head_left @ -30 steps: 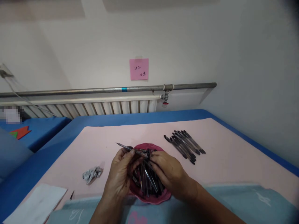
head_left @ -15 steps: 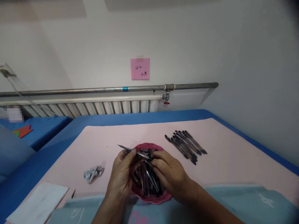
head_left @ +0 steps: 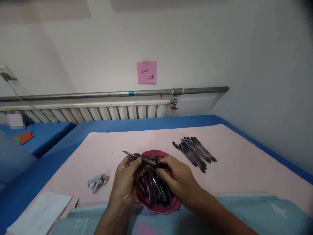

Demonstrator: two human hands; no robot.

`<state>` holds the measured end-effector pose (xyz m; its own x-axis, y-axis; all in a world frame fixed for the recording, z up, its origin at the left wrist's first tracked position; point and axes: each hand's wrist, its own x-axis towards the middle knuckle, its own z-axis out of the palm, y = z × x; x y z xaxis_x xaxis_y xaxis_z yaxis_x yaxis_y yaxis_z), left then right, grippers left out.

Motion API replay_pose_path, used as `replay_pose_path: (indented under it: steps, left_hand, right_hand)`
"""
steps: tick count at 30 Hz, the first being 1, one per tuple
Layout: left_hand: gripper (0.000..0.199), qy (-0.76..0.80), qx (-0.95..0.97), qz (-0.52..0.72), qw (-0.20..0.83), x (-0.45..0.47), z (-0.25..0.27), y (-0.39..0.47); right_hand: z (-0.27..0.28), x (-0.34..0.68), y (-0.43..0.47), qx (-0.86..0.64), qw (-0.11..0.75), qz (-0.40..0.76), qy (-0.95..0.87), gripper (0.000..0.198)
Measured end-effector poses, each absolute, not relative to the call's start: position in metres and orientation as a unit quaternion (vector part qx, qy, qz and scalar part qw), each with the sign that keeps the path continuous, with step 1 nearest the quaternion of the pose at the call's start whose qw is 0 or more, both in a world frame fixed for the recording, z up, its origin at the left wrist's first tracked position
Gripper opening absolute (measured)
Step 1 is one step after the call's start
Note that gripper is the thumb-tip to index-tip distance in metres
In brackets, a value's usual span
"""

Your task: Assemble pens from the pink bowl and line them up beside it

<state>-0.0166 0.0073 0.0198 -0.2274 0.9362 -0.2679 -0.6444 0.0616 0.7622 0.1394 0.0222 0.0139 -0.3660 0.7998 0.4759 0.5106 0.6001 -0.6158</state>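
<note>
Behind the round, wavy-rimmed dark-pink bowl (head_left: 168, 210), the flat pale-pink sheet (head_left: 122, 139) leaves room for a hand to pass. Slanted, clear, black-capped pens (head_left: 193, 155) obstruct the bowl's right rear, a crumpled grey-white wad (head_left: 97, 182) its left; the left hand (head_left: 126, 178) and right hand (head_left: 179, 178) block its top.

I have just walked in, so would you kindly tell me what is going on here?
A person's left hand holds a slim pen over a reddish bowl, its tip pointing left, while the fingers of the right hand are at its other end. The bowl holds many more dark pen pieces. Farther right, a group of black-ended pens lies on the pink covering; to the left lies some crumpled paper.
</note>
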Motion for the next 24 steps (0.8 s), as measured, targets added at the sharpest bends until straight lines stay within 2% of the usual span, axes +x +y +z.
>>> replay_pose_path:
  steps: [5,10,14,20,24]
  left_hand:
    - [0.018,0.426,0.2,0.661,0.584,-0.0158,0.0215,0.0052]
    - [0.018,0.44,0.202,0.659,0.575,-0.0153,0.0231,0.005]
    - [0.018,0.441,0.212,0.66,0.57,-0.0157,0.0229,0.0057]
    - [0.019,0.443,0.223,0.658,0.566,-0.0154,0.0212,0.0056]
    - [0.02,0.445,0.241,0.656,0.56,-0.0164,0.0183,0.0063]
  right_hand:
    - [0.0125,0.1404,0.0228,-0.365,0.335,0.147,-0.856,0.019]
    - [0.0124,0.141,0.0237,-0.368,0.336,0.122,-0.858,0.01]
    - [0.012,0.1402,0.0239,-0.359,0.314,0.13,-0.869,0.02]
    - [0.0094,0.1385,0.0243,-0.367,0.314,0.116,-0.868,0.009]
    - [0.0064,0.1378,0.0243,-0.363,0.306,0.132,-0.87,0.019]
